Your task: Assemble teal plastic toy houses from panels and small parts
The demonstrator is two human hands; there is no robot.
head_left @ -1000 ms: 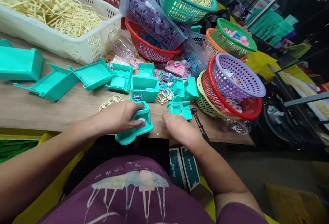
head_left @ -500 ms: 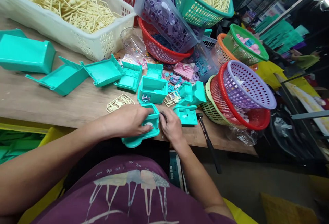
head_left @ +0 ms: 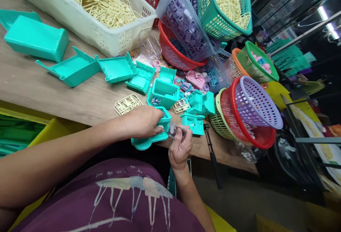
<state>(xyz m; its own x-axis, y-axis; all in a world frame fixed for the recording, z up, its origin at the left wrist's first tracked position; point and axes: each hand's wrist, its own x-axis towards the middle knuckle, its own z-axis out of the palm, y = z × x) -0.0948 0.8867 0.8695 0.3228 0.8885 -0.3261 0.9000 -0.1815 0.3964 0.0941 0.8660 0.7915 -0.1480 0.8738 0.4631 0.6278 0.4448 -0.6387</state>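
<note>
My left hand (head_left: 146,121) is closed around a teal plastic housing (head_left: 150,142) at the table's front edge, its fingers over the top opening. In my right hand (head_left: 180,148) is a small clear plastic piece (head_left: 176,131), pinched between thumb and fingers just right of the housing. Behind my left hand stands another teal box (head_left: 166,93) with a small purple part at its front. Cream part frames lie on either side of that box, one on the left (head_left: 128,104) and one on the right (head_left: 181,105). A teal panel (head_left: 194,123) lies beyond my right hand.
A black-handled hammer (head_left: 212,154) overhangs the front edge at right. Stacked baskets (head_left: 226,108) stand beside it. Teal shells (head_left: 77,67) line the left side. A white crate (head_left: 106,42) of cream parts and a tilted lilac basket (head_left: 183,22) stand behind.
My right hand has turned palm-up and drawn slightly back from the housing, and the clear piece now shows in its fingers. My left hand keeps its hold. The whole view has shifted.
</note>
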